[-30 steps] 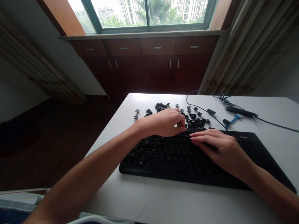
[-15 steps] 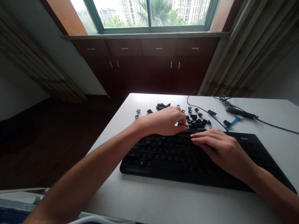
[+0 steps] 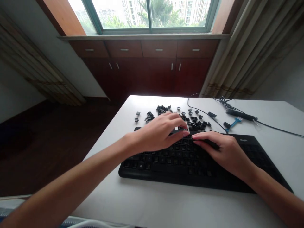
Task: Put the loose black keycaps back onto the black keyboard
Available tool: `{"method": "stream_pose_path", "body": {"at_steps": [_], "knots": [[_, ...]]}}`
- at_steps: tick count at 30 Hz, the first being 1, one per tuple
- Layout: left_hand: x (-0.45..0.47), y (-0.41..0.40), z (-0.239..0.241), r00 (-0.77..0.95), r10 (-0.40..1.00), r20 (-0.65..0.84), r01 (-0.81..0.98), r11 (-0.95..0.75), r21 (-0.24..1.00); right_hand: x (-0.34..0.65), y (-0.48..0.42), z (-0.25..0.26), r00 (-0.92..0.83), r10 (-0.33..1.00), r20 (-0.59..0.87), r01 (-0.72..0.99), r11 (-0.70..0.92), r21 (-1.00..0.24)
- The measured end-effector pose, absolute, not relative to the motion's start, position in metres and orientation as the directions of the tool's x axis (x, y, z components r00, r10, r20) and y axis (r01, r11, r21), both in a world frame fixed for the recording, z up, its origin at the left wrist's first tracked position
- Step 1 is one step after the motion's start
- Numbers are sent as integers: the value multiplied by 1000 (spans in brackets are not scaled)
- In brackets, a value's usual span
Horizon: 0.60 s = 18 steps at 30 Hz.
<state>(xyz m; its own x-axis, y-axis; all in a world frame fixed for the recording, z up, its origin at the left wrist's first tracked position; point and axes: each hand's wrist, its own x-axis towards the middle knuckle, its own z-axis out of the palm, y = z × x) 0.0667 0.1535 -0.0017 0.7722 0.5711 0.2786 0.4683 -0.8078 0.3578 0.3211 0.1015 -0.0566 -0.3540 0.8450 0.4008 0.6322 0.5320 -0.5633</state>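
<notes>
A black keyboard (image 3: 161, 167) lies on the white table, with many key places lacking caps. My left hand (image 3: 163, 131) is over its upper middle, thumb and index finger drawn together in a pinch. A thin pale edge shows at those fingertips; I cannot make out what it is. My right hand (image 3: 219, 145) lies over the keys to the right, its thumb and fingers closed on a small black keycap (image 3: 192, 138). The fingertips of both hands are almost touching. Loose black keycaps (image 3: 161, 110) are scattered in piles behind the keyboard, partly hidden by my left hand.
Behind the keyboard's right half lie a small blue brush (image 3: 235, 122), a black stick-like tool (image 3: 241, 114) and a coiled black cable (image 3: 222, 100). Single keycaps (image 3: 136, 120) sit near the table's left edge. A dark red cabinet (image 3: 147, 76) stands beyond the table.
My left hand has lowered and come closer to my right fingertips, its thumb and index finger now pinched. My right fingers have closed together on a keycap. The view has shifted slightly.
</notes>
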Motion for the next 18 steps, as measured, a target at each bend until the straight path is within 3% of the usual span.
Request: {"method": "stream_pose_path", "body": {"at_steps": [5, 18], "knots": [[57, 114, -32, 809, 520, 273, 468, -852, 235, 321, 102, -56, -374, 841, 391, 638, 540, -550], [62, 87, -38, 820, 505, 269, 449, -860, 242, 324, 97, -55, -555, 701, 447, 630, 706, -325]]}}
